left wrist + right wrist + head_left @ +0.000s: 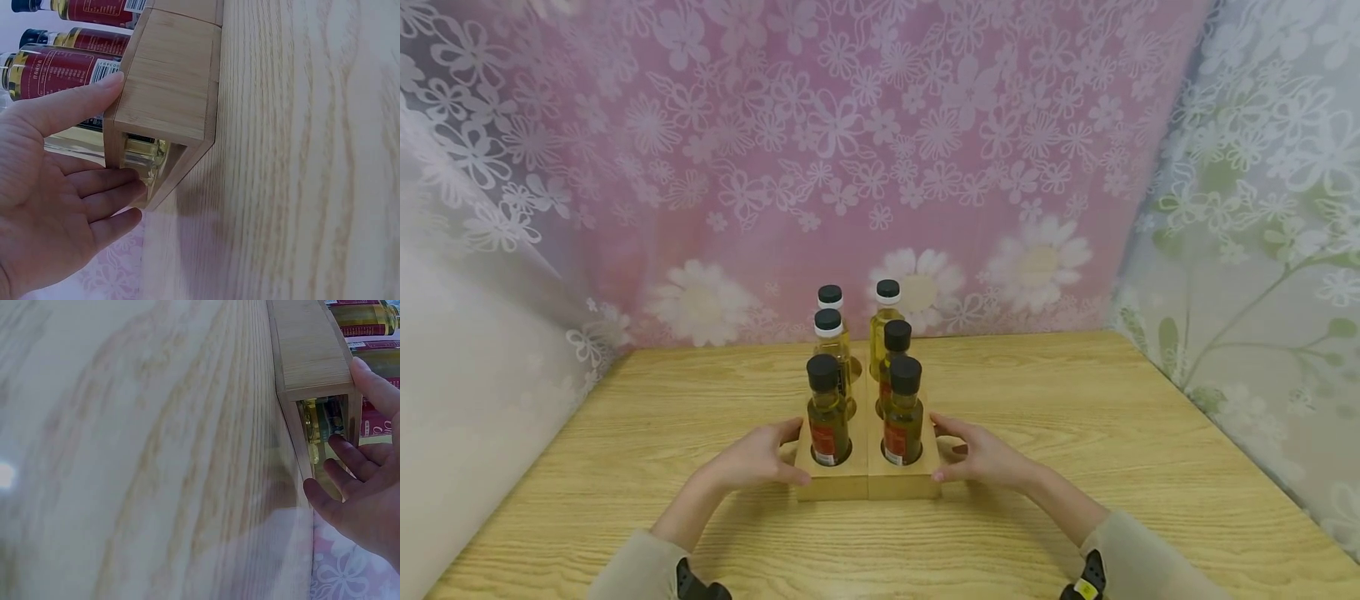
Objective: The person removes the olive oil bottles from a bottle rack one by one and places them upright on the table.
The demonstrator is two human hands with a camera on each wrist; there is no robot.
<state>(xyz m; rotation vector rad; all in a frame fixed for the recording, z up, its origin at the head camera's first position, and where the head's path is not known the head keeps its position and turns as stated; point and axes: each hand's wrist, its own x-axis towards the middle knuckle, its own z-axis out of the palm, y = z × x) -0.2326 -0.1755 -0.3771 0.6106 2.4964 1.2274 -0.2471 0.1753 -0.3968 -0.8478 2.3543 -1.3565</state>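
Observation:
Two narrow wooden bottle racks [832,487] stand side by side on the table, their long sides meeting. Each holds a row of three upright glass bottles. At the front are a left bottle [826,427] and a right bottle [902,425], both with black caps and red labels. My left hand [752,457] is at the left rack's outer side, its thumb at the front corner and its fingers relaxed along the open side. Mirroring it, my right hand [988,457] touches the right rack's outer side, thumb at the front corner, fingers extended by the open side [322,425].
The wood-grain table [625,433] extends around the racks. A pink flowered curtain [850,167] hangs behind, with pale curtains [1262,275] at the sides. Taller bottles with black-and-white caps, such as the back-right bottle [887,321], rise at the rear.

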